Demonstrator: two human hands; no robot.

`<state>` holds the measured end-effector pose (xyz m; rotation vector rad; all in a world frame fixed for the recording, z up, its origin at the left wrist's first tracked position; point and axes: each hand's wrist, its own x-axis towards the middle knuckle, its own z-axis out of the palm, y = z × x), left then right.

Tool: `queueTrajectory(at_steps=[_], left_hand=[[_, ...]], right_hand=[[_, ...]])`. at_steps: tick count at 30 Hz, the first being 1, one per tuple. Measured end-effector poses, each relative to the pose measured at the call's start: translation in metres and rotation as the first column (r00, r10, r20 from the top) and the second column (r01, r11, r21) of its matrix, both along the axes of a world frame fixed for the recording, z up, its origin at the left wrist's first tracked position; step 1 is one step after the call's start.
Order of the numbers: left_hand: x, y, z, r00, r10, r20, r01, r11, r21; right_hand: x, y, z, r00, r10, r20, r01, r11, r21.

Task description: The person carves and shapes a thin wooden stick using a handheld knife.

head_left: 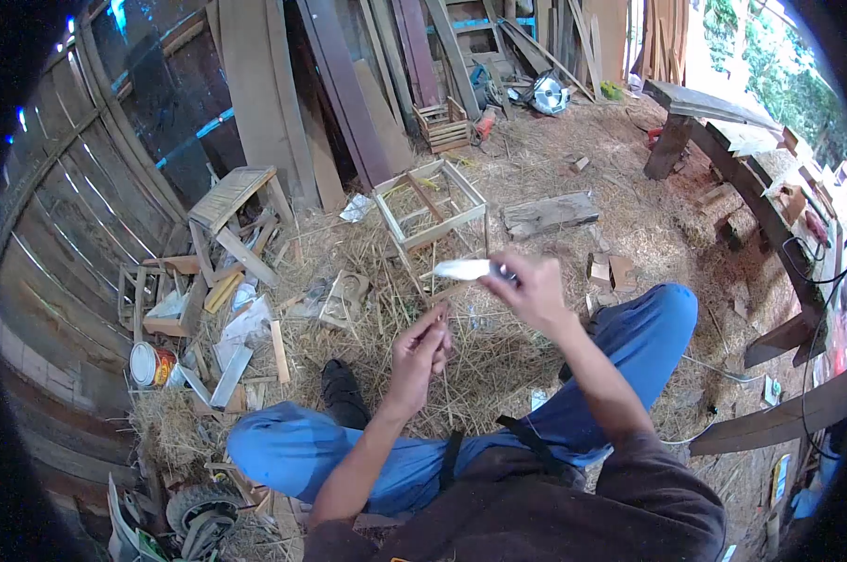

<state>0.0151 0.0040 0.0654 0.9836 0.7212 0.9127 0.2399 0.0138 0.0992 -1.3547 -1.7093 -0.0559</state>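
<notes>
My right hand (537, 292) is closed around the dark handle of a knife (463, 270). Its broad, bright blade points left, above the littered floor. Lower and to the left, my left hand (421, 350) is closed with its fingertips pinched together. Whatever is between them is too thin to make out against the straw-like shavings. Blade and left hand are apart. Just beyond the knife stands a small wooden frame (455, 223) with slender legs and a brown crossbar.
Shavings cover the floor around my legs. At left are a small wooden stool (233, 197), offcuts and a paint can (152, 363). A thick plank (550, 214) lies ahead. Boards (344, 89) lean on the far wall, near a circular saw (548, 94). A heavy bench (751, 192) runs along the right.
</notes>
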Motion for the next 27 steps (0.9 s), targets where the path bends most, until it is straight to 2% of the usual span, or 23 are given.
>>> queueTrajectory(at_steps=[2, 4, 8, 11, 16, 19, 21, 24, 25, 27], left_hand=[[-0.005, 0.007, -0.009, 0.997, 0.017, 0.074, -0.015, 0.999, -0.034], [-0.005, 0.006, -0.01, 1.0, 0.019, 0.007, -0.018, 0.997, -0.073], [-0.005, 0.002, -0.016, 1.0, 0.004, -0.004, -0.004, 0.995, -0.1], [-0.009, 0.007, -0.007, 0.998, -0.044, 0.036, 0.048, 0.994, -0.101], [-0.006, 0.013, -0.004, 0.999, -0.037, -0.002, 0.037, 0.996, -0.078], [-0.013, 0.003, 0.004, 0.99, -0.106, -0.098, 0.104, 0.994, -0.032], [-0.01, -0.011, 0.004, 0.983, -0.137, -0.119, 0.139, 0.99, 0.011], [0.001, -0.004, 0.006, 0.999, 0.032, -0.024, -0.032, 0.999, 0.014], [-0.003, 0.004, 0.002, 0.998, 0.063, -0.009, -0.063, 0.998, 0.018], [-0.01, 0.007, 0.003, 0.994, 0.102, -0.047, -0.103, 0.995, -0.012]], right_hand=[[-0.014, -0.003, -0.002, 0.986, 0.14, 0.09, -0.138, 0.99, -0.028], [-0.025, -0.005, -0.008, 0.951, 0.274, 0.147, -0.257, 0.959, -0.122], [-0.025, -0.005, -0.013, 0.935, 0.307, 0.18, -0.288, 0.949, -0.127], [-0.021, -0.001, -0.014, 0.945, 0.276, 0.176, -0.266, 0.961, -0.078], [-0.019, 0.002, -0.009, 0.959, 0.213, 0.186, -0.215, 0.977, -0.011], [0.0, 0.018, -0.013, 0.997, -0.035, 0.073, 0.031, 0.997, 0.065], [0.038, 0.025, 0.006, 0.936, -0.352, -0.013, 0.345, 0.925, -0.159], [0.049, 0.022, 0.009, 0.922, -0.321, -0.217, 0.315, 0.947, -0.063], [0.039, 0.014, 0.006, 0.927, -0.269, -0.26, 0.252, 0.963, -0.096], [0.016, 0.007, -0.004, 0.996, -0.065, -0.062, 0.065, 0.998, -0.013]])
